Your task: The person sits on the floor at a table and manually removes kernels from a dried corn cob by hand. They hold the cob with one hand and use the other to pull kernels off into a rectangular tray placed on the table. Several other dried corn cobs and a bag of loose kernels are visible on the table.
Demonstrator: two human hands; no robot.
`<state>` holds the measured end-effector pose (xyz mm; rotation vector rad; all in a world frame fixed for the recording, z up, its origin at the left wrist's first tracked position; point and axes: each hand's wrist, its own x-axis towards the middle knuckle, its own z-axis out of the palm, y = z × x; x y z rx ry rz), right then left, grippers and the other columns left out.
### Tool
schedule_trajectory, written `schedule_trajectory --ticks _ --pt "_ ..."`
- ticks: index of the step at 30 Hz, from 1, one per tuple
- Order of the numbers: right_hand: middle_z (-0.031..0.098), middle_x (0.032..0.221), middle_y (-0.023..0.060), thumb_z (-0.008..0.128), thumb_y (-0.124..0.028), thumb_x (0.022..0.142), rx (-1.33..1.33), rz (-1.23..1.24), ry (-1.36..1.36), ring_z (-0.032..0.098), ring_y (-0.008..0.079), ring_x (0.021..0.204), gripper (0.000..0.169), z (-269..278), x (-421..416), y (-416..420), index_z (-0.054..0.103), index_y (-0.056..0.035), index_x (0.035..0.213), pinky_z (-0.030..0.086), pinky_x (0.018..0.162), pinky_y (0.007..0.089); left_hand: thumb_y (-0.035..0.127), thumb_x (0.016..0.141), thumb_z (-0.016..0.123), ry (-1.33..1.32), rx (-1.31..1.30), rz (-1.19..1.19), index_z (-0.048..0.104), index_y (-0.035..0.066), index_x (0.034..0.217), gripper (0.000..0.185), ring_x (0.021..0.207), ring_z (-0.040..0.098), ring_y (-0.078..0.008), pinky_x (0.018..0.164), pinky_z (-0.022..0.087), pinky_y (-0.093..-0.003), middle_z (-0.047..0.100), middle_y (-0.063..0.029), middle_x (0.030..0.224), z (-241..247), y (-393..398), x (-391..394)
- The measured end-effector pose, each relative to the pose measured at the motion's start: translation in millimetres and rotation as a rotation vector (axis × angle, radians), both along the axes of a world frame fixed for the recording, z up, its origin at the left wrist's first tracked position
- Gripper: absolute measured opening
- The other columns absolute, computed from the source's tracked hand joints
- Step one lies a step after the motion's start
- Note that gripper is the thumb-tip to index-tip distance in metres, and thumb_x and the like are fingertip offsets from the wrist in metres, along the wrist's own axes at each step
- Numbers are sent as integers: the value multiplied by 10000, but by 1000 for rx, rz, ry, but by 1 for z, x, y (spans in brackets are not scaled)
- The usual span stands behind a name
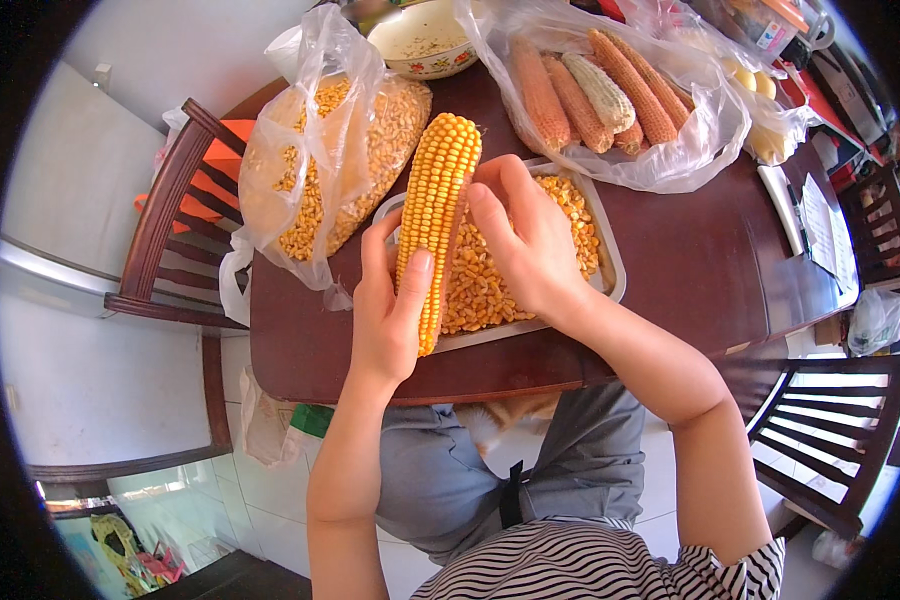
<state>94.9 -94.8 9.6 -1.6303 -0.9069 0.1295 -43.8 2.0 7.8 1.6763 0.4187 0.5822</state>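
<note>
My left hand (pixel 390 307) grips a dried yellow corn cob (pixel 439 202) near its lower half, thumb across the kernels. The cob stands nearly upright in view, over a shallow metal tray (pixel 613 274) of loose corn kernels (pixel 480 292). A strip along the cob's right side is bare of kernels. My right hand (pixel 521 232) is at that side, fingers bent and thumb near the bare strip; whether it touches the cob is hard to tell. To the left, a clear plastic bag (pixel 322 172) holds many kernels. Stripped cobs (pixel 634 86) lie in an open plastic bag (pixel 690 161) beyond the tray.
An enamel bowl (pixel 427 64) with floral decoration stands at the table's far edge. Papers and a pen (pixel 802 217) lie at the right of the dark wooden table (pixel 690 255). Wooden chairs stand left (pixel 161 217) and right (pixel 825 435). An orange-and-white furry animal (pixel 510 416) is partly visible beneath.
</note>
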Motion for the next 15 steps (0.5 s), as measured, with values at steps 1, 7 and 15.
schedule_trajectory --ticks 1,7,15 --pt "619 830 218 461 -326 975 -8 23 95 605 398 787 324 1 -1 0 492 -3 979 466 711 469 281 997 463 8 9 2 347 27 1335 438 788 578 -107 699 469 -248 600 -91 1032 0 1 -1" --pt "599 807 229 388 -407 1012 -9 3 261 594 418 773 402 -1 5 1 460 -14 968 452 689 470 290 977 513 126 -5 -72 339 33 1344 481 845 575 -112 736 466 -254 592 -93 1042 8 -5 -2" --pt "564 746 277 319 -325 1034 -84 -87 64 557 487 720 294 -15 4 5 357 -37 992 422 619 542 316 977 506 155 11 -72 309 -11 1348 532 941 575 -192 839 456 -314 557 -147 1101 6 -21 2"
